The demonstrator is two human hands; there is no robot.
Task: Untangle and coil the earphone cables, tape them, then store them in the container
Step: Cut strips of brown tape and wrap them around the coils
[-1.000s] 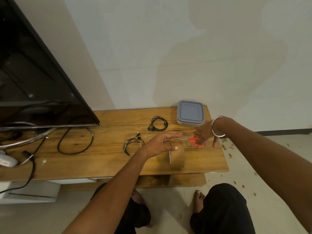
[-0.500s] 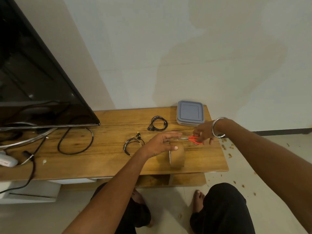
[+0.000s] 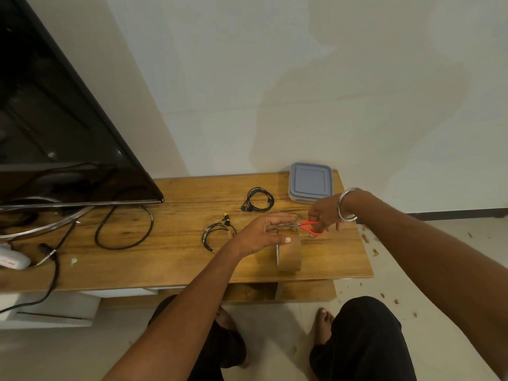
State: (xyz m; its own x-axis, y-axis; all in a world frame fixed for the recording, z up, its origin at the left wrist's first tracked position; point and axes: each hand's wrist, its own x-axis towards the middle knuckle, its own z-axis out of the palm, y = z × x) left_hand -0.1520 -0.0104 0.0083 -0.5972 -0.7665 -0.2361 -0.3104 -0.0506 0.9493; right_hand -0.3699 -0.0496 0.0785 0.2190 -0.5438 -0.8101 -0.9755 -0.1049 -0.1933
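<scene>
A brown tape roll [image 3: 290, 254] stands on edge near the front right of the wooden table [image 3: 176, 259]. My left hand [image 3: 264, 232] hovers over its top with fingers stretched out straight, a short strip of tape at the fingertips. My right hand [image 3: 325, 213] grips orange-handled scissors [image 3: 309, 226], blades pointing left at that strip. One black earphone coil [image 3: 258, 199] lies behind the hands. A looser earphone coil [image 3: 218, 233] with a yellow tip lies left of my left hand. The grey-lidded container [image 3: 312, 182] sits shut at the back right corner.
A large black TV [image 3: 55, 133] on a curved metal stand fills the table's left half. A thick black cable [image 3: 123, 229] loops in front of it, and a white device [image 3: 11, 259] lies at the far left. Crumbs litter the floor on the right.
My right hand has brought the scissors slightly left toward my left fingertips. My left hand and the tape roll have barely moved.
</scene>
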